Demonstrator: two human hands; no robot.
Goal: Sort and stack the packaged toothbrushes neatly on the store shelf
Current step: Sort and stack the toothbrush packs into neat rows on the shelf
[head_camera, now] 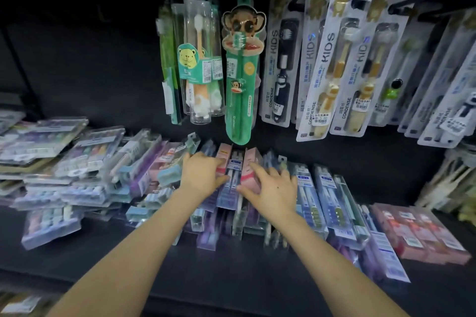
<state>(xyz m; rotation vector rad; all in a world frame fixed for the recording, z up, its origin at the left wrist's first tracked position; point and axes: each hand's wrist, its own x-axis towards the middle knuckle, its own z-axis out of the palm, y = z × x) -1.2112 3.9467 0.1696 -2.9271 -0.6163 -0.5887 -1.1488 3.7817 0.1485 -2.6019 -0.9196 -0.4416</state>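
The toothbrush pack (pixel 235 162) between your hands lies with its long axis running straight away from you, far end toward the back of the shelf (pixel 206 265). Your left hand (pixel 203 172) pinches its left pink edge, fingers curled over, thumb beneath. Your right hand (pixel 273 185) presses its right edge with spread, nearly straight fingers. Loose packs (pixel 77 162) pile left of your left hand; a leaning row (pixel 329 201) lies right of your right.
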